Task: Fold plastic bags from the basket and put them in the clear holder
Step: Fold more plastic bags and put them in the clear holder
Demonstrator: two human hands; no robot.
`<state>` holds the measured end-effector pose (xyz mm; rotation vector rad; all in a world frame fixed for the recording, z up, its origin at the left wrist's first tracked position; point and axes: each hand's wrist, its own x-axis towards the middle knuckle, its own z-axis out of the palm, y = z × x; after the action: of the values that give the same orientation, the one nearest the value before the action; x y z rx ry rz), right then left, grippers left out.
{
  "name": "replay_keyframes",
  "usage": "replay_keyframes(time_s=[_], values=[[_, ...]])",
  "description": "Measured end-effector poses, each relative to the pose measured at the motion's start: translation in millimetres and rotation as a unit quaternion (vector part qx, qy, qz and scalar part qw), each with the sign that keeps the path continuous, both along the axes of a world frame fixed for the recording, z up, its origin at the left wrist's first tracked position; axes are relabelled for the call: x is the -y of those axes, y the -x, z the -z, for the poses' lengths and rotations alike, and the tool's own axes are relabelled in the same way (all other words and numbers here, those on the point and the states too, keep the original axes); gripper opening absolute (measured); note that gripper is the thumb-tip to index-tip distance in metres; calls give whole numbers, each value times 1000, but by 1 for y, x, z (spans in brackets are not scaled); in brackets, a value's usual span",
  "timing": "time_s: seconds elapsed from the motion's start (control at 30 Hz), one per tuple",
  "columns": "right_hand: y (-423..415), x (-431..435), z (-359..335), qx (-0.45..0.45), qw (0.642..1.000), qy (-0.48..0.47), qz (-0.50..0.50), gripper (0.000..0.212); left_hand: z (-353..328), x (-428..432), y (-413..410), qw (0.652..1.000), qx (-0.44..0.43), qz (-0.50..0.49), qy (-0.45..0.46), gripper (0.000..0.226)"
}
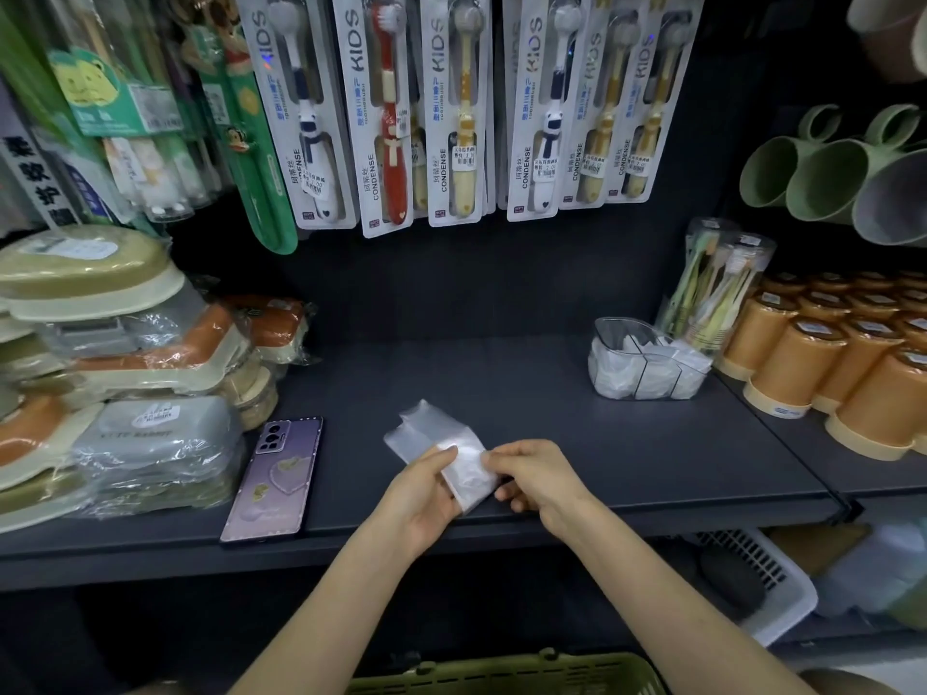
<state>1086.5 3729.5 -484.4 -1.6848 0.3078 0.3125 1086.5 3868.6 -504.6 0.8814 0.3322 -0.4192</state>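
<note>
left hand (419,494): fingers (445,458) curled round the plastic bag (436,436), thumb on top of its near left part
right hand (539,476): fingertips pinching the bag's near right edge
plastic bag: clear, partly folded, over the near middle of the dark shelf (552,418)
clear holder (644,366): far right on the shelf, folded bags inside
basket (506,674): green, nearest, below the hands
phone (275,481): left of the hands, back up
orange cups (822,353): right of the holder
</note>
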Motion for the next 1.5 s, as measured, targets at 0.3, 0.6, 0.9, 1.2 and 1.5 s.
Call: replay_keyframes(time_s=[0.3,0.6,0.9,1.2,1.5], values=[[-6,14,2,-2,996,51,-68,5,-4,-14,-10,998,6,6,-65,16],[-10,25,0,17,977,146,-153,6,0,-34,-35,985,13,-104,-137,39],[-8,28,-3,45,968,175,-172,19,11,-35,-34,909,54,-160,-381,45],[-6,25,-1,69,951,235,-187,22,-7,-47,-41,950,14,-149,-273,36],[-7,26,-6,56,950,234,-200,18,8,-47,-30,572,449,32,-686,51]])
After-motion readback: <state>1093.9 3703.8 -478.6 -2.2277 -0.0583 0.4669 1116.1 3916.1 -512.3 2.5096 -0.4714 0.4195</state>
